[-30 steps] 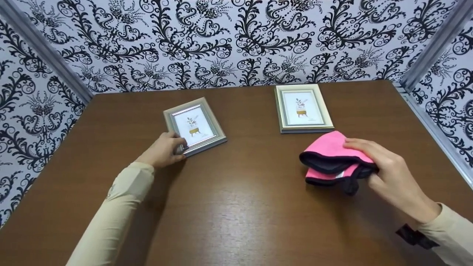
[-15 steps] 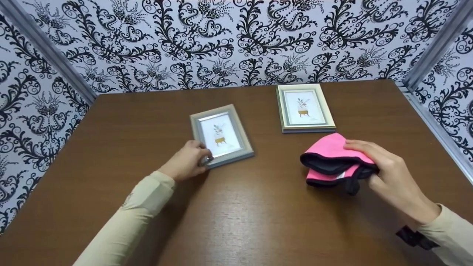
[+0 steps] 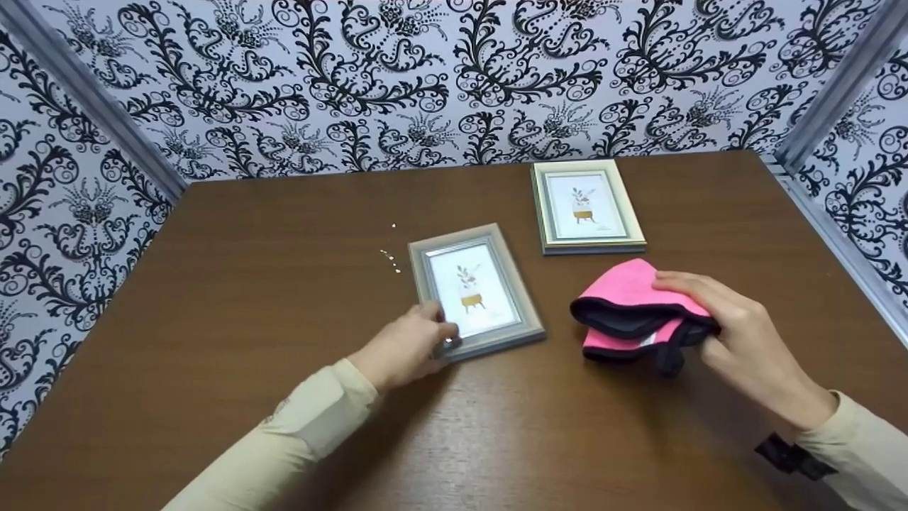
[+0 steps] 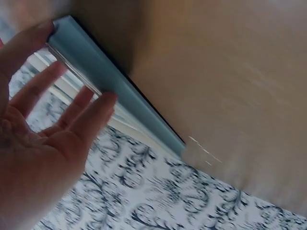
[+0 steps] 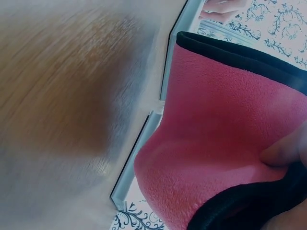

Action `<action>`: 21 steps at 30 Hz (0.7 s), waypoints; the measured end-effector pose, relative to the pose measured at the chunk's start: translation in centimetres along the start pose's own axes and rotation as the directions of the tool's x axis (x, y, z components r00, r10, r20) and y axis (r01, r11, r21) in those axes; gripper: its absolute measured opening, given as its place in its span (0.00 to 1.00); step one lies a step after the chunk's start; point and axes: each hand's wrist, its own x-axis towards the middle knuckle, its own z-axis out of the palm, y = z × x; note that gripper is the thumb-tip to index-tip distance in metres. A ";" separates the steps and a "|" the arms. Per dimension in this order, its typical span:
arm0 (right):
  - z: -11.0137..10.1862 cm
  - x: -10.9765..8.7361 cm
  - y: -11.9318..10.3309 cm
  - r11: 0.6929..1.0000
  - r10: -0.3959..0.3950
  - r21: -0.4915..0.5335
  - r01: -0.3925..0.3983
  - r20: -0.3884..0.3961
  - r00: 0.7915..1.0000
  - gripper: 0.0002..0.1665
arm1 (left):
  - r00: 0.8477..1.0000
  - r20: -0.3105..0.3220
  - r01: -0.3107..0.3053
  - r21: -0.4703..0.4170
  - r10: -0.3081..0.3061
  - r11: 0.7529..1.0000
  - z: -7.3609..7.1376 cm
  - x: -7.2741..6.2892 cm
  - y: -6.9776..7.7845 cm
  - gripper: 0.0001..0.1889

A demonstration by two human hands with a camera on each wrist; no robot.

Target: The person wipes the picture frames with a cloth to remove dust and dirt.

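Observation:
My left hand (image 3: 403, 348) grips the near left corner of a silver picture frame (image 3: 474, 291) with a plant print, face up at mid-table. In the left wrist view, my thumb and fingers hold the edge of that frame (image 4: 115, 86). My right hand (image 3: 752, 348) holds a folded pink cloth (image 3: 631, 287) with black trim just above the table, right of the silver frame. Fluffy pink cloth (image 5: 211, 120) fills much of the right wrist view. Several small white bits (image 3: 391, 259) lie on the table left of the frame.
A second picture frame (image 3: 587, 206), cream-coloured with a similar print, lies face up at the back right, behind the cloth. The brown table (image 3: 248, 248) meets a patterned back wall (image 3: 454, 85), with patterned side walls at left and right.
My left hand has drawn the silver frame rightward and nearer. White bits now show where the frame lay. My right hand and the cloth have barely moved.

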 end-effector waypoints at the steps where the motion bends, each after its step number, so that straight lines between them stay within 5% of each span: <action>1: 0.0 0.0 0.0 1.000 0.003 0.000 -0.003 -0.001 1.000 0.28 | 1.000 0.000 -0.003 0.011 0.003 1.000 0.1 0.0 0.4 0.11; 9: 0.7 1.8 -0.6 1.000 0.001 0.025 0.000 -0.033 0.999 0.28 | 0.999 0.000 -0.043 0.091 0.044 0.995 0.4 -0.3 3.2 0.11; 14: 2.2 4.7 -1.5 0.999 -0.009 0.053 0.013 -0.068 0.998 0.26 | 0.997 -0.012 -0.067 0.168 0.070 0.984 0.6 -0.6 5.1 0.11; 21: 5.4 9.4 -2.6 0.998 -0.010 0.066 0.010 0.005 1.000 0.23 | 0.992 -0.029 -0.108 0.276 0.121 0.955 1.1 -0.8 7.5 0.12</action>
